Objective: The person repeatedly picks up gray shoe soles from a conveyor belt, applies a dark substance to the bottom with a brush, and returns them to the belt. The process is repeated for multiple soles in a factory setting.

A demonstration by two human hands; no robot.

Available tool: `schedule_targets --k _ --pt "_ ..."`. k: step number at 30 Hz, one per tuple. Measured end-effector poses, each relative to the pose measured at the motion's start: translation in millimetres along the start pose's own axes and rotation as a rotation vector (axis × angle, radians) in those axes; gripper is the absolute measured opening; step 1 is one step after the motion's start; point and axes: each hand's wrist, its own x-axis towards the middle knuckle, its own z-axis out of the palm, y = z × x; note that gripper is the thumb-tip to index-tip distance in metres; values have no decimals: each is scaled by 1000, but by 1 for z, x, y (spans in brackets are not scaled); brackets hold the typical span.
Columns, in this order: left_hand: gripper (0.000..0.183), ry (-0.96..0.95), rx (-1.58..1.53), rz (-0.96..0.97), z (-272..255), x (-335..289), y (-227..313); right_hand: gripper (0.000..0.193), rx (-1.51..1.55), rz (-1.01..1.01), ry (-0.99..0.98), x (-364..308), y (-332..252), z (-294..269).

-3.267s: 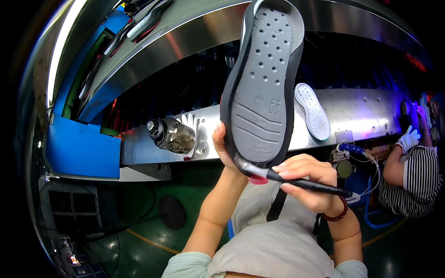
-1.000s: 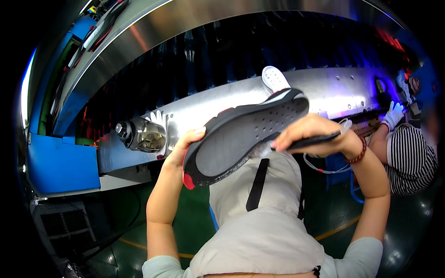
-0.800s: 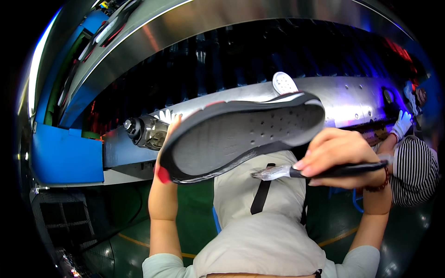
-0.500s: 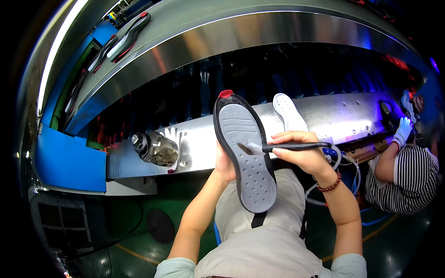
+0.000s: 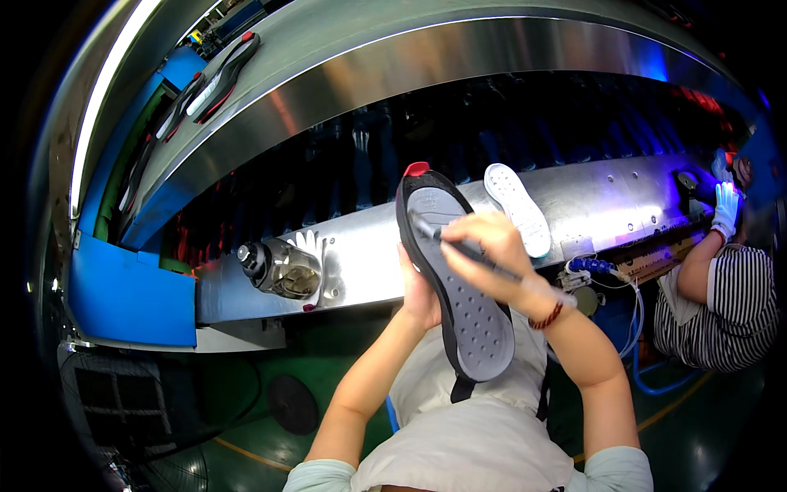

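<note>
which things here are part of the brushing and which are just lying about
In use:
grey-and-black shoe sole, held in the left hand
black-handled brush, held in the right hand

Seemingly lying about, in neither hand:
white sole on the metal ledge
black-lidded clear bottle
white glove by the bottle

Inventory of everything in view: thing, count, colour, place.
Bench: 1, silver, across middle
Shoe sole: 1, black/grey/red, centre, held
Brush: 1, dark handle, blurred, at shoe sole
White sole: 1, white, on bench
Bottle: 1, clear, black cap, bench left
Glove: 1, white, by bottle
Upper soles: at least 3, black/white/red, upper left
Panel: 1, blue, left
Strip light: 1, white, upper left
Co-worker: 1, striped clothing, far right
Apron: 1, pale, lower centre
Bracelet: 1, dark red, right wrist
Left hand: 1, bare, holding shoe sole
Right hand: 1, bare, holding brush
</note>
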Motion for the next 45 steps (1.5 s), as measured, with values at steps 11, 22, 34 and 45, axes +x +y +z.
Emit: schedule_targets --k 11,22,34,45 --pt "85 -59 27 144 8 -18 13 15 569 480 -284 -3 -28 -51" --pt "88 144 204 189 48 -27 14 18 729 415 -282 3 -20 -51" --pt "92 108 147 576 42 -5 38 17 604 415 -290 -12 -21 -53" --pt "102 -173 85 635 56 -8 59 17 414 76 -370 -19 -36 -65"
